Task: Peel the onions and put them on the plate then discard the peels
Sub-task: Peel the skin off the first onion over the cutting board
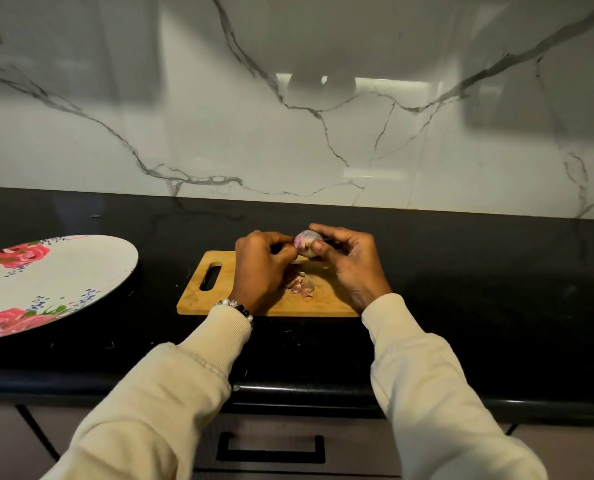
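A small onion point(306, 241), pale with pink patches, is held above the far edge of a wooden cutting board point(216, 299). My right hand point(349, 263) grips it from the right, thumb across its front. My left hand point(262, 263) pinches at the onion's left side with curled fingers. A small heap of pinkish peels point(300, 285) lies on the board between my hands. The white plate point(56, 271) with red roses stands on the counter at the left, with no onion on the part I can see.
The black counter point(479, 289) runs wall to wall under a white marble backsplash point(288, 133). The board's handle slot point(211, 278) faces left. A drawer with a black handle point(271, 448) sits below the counter's front edge.
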